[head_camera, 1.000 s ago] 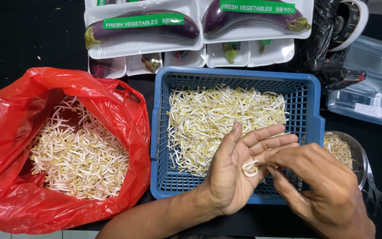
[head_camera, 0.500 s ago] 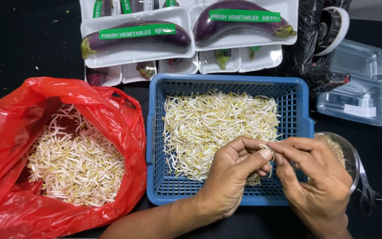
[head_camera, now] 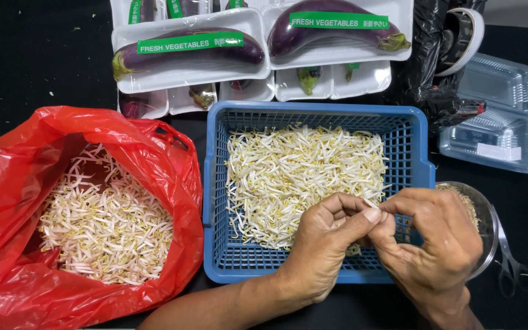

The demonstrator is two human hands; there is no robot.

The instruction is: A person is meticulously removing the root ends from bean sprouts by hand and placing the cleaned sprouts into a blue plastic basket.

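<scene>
One bean sprout (head_camera: pixel 371 202) is pinched between the fingertips of left hand (head_camera: pixel 328 244) and right hand (head_camera: pixel 432 235), above the blue basket (head_camera: pixel 218 183). If gripped too hard, it could be snapped or dropped.

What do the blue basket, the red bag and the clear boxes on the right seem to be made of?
The blue basket looks like rigid moulded plastic, matte, with a regular lattice of slots. The red bag looks like thin plastic film: it crumples and shines in creases. The clear boxes seem thin, glossy, see-through plastic with ribbed walls. The hands pinch a bean sprout over the basket.
</scene>
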